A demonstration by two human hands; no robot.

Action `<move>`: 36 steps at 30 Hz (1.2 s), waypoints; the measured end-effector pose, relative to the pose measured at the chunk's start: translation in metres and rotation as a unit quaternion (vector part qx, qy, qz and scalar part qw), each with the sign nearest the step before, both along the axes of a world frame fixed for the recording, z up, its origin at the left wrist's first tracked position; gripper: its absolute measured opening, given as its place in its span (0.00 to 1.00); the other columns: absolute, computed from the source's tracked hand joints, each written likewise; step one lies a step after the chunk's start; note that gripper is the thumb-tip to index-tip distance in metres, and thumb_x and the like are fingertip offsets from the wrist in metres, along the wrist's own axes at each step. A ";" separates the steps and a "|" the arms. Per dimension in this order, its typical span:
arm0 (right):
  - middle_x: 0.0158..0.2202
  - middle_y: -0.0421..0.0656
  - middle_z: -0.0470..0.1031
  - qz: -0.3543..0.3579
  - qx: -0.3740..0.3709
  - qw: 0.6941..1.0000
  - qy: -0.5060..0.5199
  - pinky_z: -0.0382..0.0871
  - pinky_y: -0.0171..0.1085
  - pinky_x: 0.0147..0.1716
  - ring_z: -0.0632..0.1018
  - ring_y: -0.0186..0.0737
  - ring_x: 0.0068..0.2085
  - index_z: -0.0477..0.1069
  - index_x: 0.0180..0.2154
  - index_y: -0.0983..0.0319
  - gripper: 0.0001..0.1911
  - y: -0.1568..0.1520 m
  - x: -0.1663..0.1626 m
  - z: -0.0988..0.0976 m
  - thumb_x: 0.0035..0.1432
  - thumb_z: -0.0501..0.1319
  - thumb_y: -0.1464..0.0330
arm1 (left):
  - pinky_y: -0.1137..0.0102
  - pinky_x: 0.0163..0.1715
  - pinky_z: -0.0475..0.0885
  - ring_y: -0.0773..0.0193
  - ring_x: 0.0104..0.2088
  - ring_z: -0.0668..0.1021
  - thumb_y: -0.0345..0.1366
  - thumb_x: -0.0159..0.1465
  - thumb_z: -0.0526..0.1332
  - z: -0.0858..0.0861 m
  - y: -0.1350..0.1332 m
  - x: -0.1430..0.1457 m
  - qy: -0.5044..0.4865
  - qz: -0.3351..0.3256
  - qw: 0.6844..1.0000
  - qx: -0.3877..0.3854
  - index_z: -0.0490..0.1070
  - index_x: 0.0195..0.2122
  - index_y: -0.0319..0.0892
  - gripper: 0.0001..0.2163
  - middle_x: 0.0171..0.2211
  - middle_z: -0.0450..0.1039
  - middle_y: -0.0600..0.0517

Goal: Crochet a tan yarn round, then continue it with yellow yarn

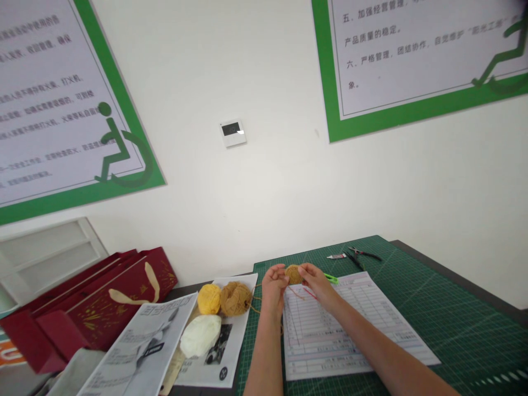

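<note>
My left hand (273, 286) and my right hand (317, 283) hold a small round brown crocheted piece (293, 274) between them, fingers closed on its two sides. Below it a thin tan strand and a thin red strand (309, 293) hang over the printed sheet (350, 330). Part of the piece is hidden by the fingers. A bright green object (331, 279) lies just past my right hand; its kind is not clear. Left of my left forearm sit a brown yarn ball (236, 298), a yellow yarn ball (209, 298) and a soft white bundle (201, 335).
A green cutting mat (416, 308) covers the table. Pliers (367, 253), a dark slim tool (355, 260) and a small tube (336, 256) lie at its far side. Papers (144, 341) and dark red gift bags (111, 302) stand at the left. Two green-framed posters (330, 110) hang on the wall.
</note>
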State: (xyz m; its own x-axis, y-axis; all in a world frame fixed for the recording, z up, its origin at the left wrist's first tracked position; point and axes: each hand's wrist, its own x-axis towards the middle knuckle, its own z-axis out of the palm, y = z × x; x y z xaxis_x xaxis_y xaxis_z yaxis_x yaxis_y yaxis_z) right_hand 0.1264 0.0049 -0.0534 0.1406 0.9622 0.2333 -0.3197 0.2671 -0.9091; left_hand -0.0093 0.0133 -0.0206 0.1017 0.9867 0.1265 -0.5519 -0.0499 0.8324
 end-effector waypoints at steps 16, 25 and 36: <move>0.31 0.43 0.74 0.053 -0.028 0.996 0.068 0.67 0.36 0.32 0.73 0.37 0.32 0.73 0.29 0.63 0.23 -0.008 -0.002 0.004 0.41 0.70 0.50 | 0.70 0.30 0.71 0.65 0.27 0.77 0.28 0.39 0.74 0.006 -0.003 0.001 -0.029 -0.010 0.998 -0.060 0.77 0.30 0.36 0.15 0.25 0.77 0.50; 0.22 0.37 0.68 0.034 -0.019 0.999 0.004 0.60 0.34 0.26 0.67 0.33 0.25 0.70 0.26 0.62 0.22 -0.002 -0.003 0.003 0.40 0.70 0.50 | 0.72 0.28 0.69 0.67 0.24 0.75 0.34 0.42 0.75 0.004 -0.005 0.003 0.021 -0.021 0.999 -0.016 0.76 0.33 0.37 0.17 0.23 0.75 0.52; 0.22 0.37 0.66 0.017 0.000 0.999 -0.049 0.58 0.34 0.26 0.67 0.34 0.26 0.68 0.24 0.62 0.23 -0.007 -0.007 0.007 0.44 0.66 0.48 | 0.76 0.24 0.65 0.73 0.20 0.70 0.32 0.40 0.75 0.003 -0.005 0.006 0.021 -0.021 0.999 -0.013 0.76 0.30 0.36 0.16 0.17 0.68 0.57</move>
State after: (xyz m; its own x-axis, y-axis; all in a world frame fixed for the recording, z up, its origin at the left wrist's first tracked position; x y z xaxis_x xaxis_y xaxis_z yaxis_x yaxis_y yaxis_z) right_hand 0.1196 -0.0018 -0.0466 0.0847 0.9662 0.2434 -0.2389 0.2568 -0.9365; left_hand -0.0034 0.0080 -0.0175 0.1476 0.9844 0.0960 -0.5168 -0.0060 0.8561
